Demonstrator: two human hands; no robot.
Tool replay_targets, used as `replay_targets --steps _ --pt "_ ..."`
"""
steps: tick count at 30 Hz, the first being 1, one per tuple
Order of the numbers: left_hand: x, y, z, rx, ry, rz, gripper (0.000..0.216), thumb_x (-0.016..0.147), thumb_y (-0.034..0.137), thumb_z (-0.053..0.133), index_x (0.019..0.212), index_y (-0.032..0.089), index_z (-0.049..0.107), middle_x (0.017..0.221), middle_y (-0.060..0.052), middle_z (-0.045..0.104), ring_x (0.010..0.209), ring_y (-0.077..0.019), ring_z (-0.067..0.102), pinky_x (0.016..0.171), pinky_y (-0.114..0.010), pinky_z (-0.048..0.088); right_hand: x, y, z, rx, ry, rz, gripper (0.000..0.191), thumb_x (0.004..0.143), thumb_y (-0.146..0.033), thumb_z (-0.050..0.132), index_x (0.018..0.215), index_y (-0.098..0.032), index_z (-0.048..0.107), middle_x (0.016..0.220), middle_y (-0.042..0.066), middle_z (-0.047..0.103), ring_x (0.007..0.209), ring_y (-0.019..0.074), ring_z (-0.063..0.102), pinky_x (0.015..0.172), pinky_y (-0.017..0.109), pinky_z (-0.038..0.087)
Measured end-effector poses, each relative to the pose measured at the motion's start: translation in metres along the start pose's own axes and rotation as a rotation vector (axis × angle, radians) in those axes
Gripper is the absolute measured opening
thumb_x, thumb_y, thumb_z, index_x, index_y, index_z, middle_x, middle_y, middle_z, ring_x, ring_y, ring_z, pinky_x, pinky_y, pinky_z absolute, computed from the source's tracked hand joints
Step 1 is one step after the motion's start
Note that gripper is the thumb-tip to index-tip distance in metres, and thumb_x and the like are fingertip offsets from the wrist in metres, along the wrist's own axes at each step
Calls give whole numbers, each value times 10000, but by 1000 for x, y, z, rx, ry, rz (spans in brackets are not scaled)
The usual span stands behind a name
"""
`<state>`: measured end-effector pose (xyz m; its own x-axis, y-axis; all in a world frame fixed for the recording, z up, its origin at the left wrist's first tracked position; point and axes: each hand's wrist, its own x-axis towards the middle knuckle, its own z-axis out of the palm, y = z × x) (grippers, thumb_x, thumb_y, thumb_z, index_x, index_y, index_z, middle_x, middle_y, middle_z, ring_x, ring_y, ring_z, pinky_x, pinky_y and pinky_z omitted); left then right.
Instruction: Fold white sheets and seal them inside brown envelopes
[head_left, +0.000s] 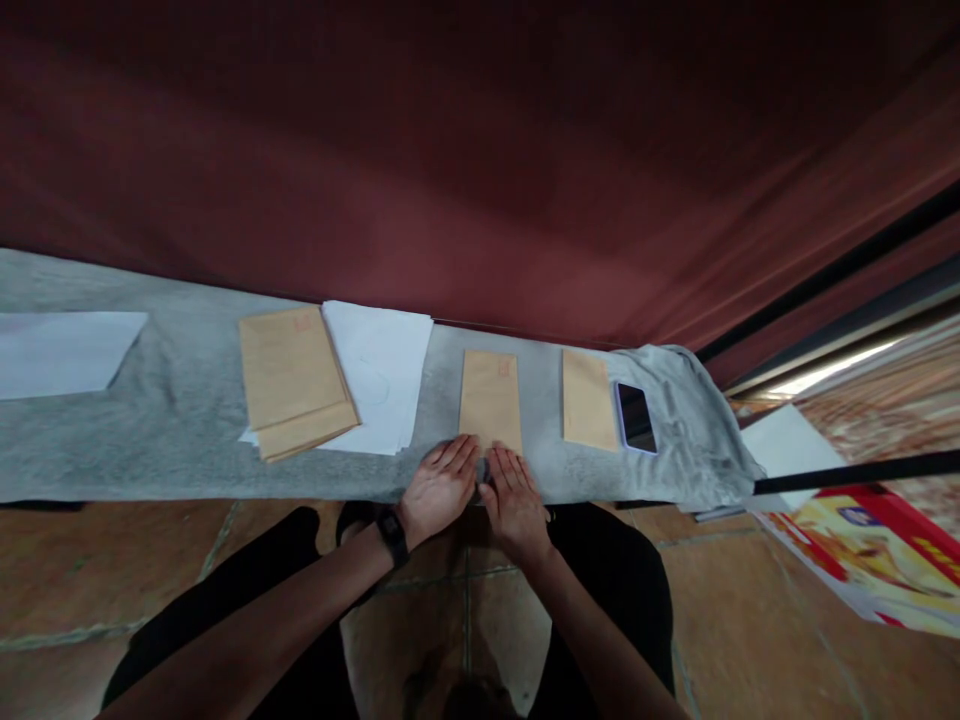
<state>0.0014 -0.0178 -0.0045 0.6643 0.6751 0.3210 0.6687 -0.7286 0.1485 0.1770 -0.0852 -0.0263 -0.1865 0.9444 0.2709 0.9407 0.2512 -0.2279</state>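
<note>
A brown paper envelope [490, 400] lies upright before me on the grey cloth, a small red mark near its top right corner. My left hand [441, 485] rests flat with fingers stretched over its lower left edge. On its lower right edge my right hand [516, 503] lies flat too, fingers out. Both hands press on the near end, which they partly hide. To the right is a second brown envelope [589, 400]. A stack of brown envelopes [292, 370] sits to the left, partly over a pile of white paper sheets [382, 370].
The narrow grey-covered table [187, 420] runs along a dark red curtain [450, 180]. A phone [636, 417] lies right of the second envelope. More white paper [60, 350] is at far left. A red and yellow box [870, 550] stands at the right, beyond a black bar [855, 470].
</note>
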Motion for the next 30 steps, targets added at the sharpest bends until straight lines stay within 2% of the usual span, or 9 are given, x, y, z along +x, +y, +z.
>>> replay_targets --steps 6,11,16,20,24,30 --pt "-6 5 4 36 -17 -101 473 1008 278 421 1384 44 585 1490 -204 549 1422 -294 487 1196 -445 372 -7 20 -5 -62 20 60 585 1086 -362 323 1611 -108 261 1640 163 334 1519 273 329 1224 495 317" --pt "-9 10 13 26 -39 -76 568 1007 349 433 1487 46 467 1582 -189 436 1495 -285 378 1244 -452 311 -8 14 -4 -83 30 105 577 1092 -341 292 1623 -127 220 1640 148 337 1537 280 286 1247 535 249" --pt "-9 11 23 3 -36 -27 614 980 290 427 1537 37 378 1613 -192 383 1525 -273 316 1259 -449 280 18 -8 -2 48 -100 66 582 1095 -388 243 1602 -104 285 1651 139 317 1550 236 255 1267 474 243" --pt "-10 10 24 5 -13 -33 677 957 322 473 1537 -2 343 1603 -235 381 1527 -299 307 1252 -472 281 41 -8 -2 88 -148 70 607 1095 -424 202 1586 -88 322 1655 146 301 1550 222 256 1273 455 236" --pt "-11 9 19 -3 -32 -23 708 952 418 529 1519 21 378 1596 -241 391 1516 -317 328 1238 -491 302 51 7 2 35 -118 42 615 1091 -439 230 1592 -90 305 1657 153 293 1554 227 242 1264 463 248" --pt "-10 10 16 -1 -53 -31 711 980 498 486 1519 44 394 1603 -233 382 1519 -316 322 1246 -491 290 49 22 13 -99 -27 79 621 1087 -404 300 1568 -11 322 1642 222 291 1538 288 276 1235 482 293"
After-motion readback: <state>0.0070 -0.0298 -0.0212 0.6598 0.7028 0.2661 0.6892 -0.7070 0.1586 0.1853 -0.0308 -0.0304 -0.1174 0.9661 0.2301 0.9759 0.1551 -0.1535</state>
